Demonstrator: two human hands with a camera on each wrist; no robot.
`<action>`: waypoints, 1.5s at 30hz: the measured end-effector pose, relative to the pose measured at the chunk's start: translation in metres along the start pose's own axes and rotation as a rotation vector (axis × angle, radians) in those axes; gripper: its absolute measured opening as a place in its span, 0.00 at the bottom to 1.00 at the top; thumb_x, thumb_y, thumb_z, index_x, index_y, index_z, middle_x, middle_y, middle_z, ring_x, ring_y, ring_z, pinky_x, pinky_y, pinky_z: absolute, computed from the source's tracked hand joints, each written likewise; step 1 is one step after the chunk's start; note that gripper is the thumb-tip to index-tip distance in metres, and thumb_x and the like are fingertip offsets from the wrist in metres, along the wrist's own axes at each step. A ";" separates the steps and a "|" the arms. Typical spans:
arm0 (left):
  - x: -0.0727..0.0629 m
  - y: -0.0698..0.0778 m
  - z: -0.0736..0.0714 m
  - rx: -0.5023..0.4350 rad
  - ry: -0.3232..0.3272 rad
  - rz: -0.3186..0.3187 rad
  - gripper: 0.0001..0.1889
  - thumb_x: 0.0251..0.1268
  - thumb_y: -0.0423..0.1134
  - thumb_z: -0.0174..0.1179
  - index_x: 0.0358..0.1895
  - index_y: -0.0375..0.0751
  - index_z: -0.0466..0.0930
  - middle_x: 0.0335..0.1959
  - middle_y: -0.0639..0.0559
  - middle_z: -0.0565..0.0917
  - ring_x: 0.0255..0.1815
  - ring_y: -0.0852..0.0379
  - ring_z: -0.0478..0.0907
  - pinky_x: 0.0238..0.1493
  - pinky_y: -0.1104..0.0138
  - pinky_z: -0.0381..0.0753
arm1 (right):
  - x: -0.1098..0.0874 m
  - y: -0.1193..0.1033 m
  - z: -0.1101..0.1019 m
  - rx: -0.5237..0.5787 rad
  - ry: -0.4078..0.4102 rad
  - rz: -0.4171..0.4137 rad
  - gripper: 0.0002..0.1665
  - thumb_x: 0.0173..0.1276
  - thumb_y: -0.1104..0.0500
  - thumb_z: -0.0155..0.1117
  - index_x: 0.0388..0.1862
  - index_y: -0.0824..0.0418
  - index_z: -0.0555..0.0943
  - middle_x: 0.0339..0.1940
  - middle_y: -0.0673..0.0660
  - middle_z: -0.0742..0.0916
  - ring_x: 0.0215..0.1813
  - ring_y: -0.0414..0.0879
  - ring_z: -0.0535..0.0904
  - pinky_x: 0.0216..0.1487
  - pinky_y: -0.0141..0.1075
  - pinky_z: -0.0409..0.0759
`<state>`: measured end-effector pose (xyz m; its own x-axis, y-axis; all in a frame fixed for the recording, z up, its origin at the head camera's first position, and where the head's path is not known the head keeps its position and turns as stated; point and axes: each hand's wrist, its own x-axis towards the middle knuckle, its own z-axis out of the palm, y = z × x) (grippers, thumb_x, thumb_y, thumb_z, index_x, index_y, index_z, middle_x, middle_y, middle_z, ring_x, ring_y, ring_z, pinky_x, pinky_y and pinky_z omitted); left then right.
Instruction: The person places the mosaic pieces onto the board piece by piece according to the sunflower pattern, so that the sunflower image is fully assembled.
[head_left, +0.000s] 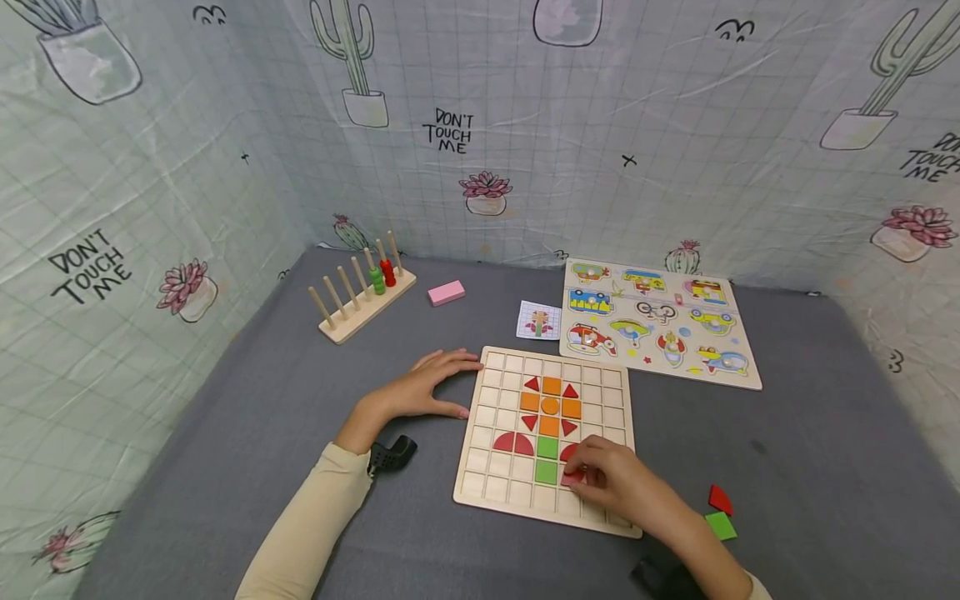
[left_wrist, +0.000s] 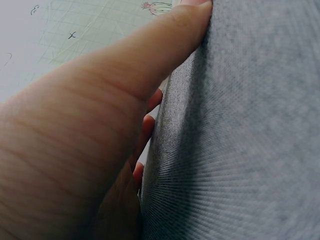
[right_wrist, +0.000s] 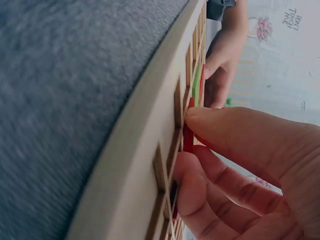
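Observation:
A wooden grid board [head_left: 497,493] lies on the grey cloth with coloured tiles set in its squares: orange squares [head_left: 552,386] around an orange circle [head_left: 550,406], small red triangles [head_left: 570,391], two green squares [head_left: 546,472] and red quarter-circles [head_left: 504,442]. My right hand [head_left: 618,479] pinches a red tile [right_wrist: 188,132] between thumb and fingertips, low over the board just right of the lower green square; its full outline is hidden by the fingers. At the board's left edge, my left hand [head_left: 423,387] rests with fingers and thumb spread, fingertips right at the rim.
Right of the board lie a loose red quarter-circle [head_left: 720,500] and a green square tile [head_left: 722,526]. Behind it are a pattern card [head_left: 538,321] and a vehicle puzzle board [head_left: 645,367]. Farther left stand a peg rack [head_left: 352,323] with beads and a pink block [head_left: 446,292].

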<state>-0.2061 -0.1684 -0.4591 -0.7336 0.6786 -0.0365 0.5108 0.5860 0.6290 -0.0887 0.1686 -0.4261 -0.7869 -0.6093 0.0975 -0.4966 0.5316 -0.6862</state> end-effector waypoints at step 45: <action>0.000 -0.001 0.001 0.003 0.004 0.009 0.40 0.57 0.49 0.71 0.73 0.47 0.64 0.74 0.46 0.63 0.78 0.45 0.49 0.76 0.46 0.40 | -0.045 0.041 -0.051 -0.141 0.186 0.078 0.11 0.57 0.68 0.73 0.37 0.57 0.84 0.34 0.50 0.82 0.24 0.28 0.65 0.21 0.29 0.67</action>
<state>-0.2064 -0.1682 -0.4603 -0.7306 0.6822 -0.0276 0.5189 0.5811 0.6270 -0.0924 0.2477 -0.4212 -0.8723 -0.4515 0.1878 -0.4675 0.6574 -0.5909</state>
